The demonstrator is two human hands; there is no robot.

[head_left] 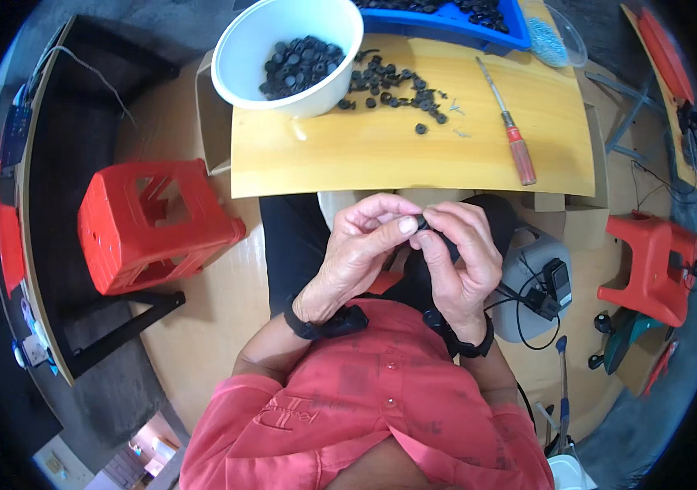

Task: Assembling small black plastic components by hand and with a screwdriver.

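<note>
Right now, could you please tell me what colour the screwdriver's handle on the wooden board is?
Red, on the slim metal-shafted screwdriver; the head view shows it best.

A red shirt (pixel 365 416) with small buttons down the front and long sleeves pushed up; a black band (pixel 328 325) on the left wrist; another black band (pixel 467 341) on the right; dark trousers (pixel 295 245).

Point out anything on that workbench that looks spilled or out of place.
A scatter of small black parts lies loose on the yellow board, beside the white bowl that holds more of them. One part sits apart from the rest. The red-handled screwdriver lies aslant. Nothing looks damaged.
</note>
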